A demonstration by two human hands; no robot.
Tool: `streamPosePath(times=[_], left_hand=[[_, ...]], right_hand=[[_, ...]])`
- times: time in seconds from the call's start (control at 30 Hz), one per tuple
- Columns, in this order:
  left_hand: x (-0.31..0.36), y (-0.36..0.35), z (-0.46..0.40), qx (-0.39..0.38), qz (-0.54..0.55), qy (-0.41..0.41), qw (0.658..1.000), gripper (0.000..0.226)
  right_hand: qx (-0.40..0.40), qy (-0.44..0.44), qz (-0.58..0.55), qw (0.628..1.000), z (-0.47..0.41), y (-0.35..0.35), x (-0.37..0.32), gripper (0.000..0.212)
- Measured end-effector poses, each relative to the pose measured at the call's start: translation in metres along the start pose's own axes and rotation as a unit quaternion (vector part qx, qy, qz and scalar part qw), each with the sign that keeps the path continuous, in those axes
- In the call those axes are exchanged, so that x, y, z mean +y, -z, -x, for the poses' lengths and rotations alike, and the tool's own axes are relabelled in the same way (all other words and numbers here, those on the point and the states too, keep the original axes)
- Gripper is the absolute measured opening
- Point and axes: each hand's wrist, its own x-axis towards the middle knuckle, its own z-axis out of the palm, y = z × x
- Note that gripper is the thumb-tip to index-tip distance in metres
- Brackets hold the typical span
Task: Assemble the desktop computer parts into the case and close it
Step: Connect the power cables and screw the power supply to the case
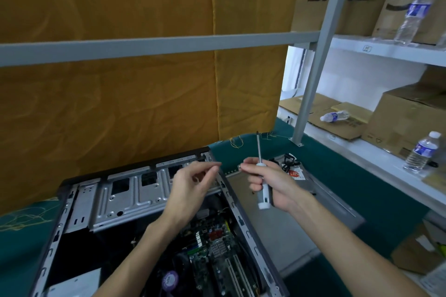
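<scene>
Bench with teal cover (321,164), lower half of frame. On it: open computer case (149,212) lower left; grey side panel (301,219) just right of case; black cable bundle (288,160) atop panel's far end.

An open computer case (135,200) is lying on the green surface (337,176), its motherboard (212,255) showing inside. The right hand (270,183) is gripping a white-handled screwdriver (261,181) upright and pinching a small screw (239,166) at its fingertips. The left hand (190,185) is hovering just beside, fingers loosely curled, above the case.
</scene>
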Motion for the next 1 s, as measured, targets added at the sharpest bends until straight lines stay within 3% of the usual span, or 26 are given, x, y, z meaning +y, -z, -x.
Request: streamPosePath(times=[0.17,0.4,0.53,0.63,0.87,1.0], left_hand=[[0.034,-0.001,0.015,-0.025,0.137,-0.028,0.99,0.015],[0.052,0.041,0.065,-0.046,0.18,-0.037,0.982,0.009],[0.053,0.074,0.103,0.002,0.221,0.057,0.974,0.007],[0.057,0.101,0.13,0.008,0.338,0.162,0.927,0.013],[0.062,0.155,0.198,0.021,0.532,0.263,0.805,0.025],[0.056,0.178,0.235,-0.012,0.545,0.271,0.793,0.029]], right_hand=[[-0.036,0.0,-0.016,0.999,0.046,-0.039,-0.005,0.028],[-0.002,0.025,0.017,1.0,0.107,-0.091,0.018,0.019],[0.008,0.041,0.072,0.997,0.146,-0.128,0.044,0.036],[0.017,0.061,0.113,0.992,0.178,-0.156,0.072,0.024],[-0.036,0.096,0.231,0.968,0.256,-0.193,0.144,0.021],[-0.034,0.108,0.296,0.949,0.287,-0.201,0.173,0.022]])
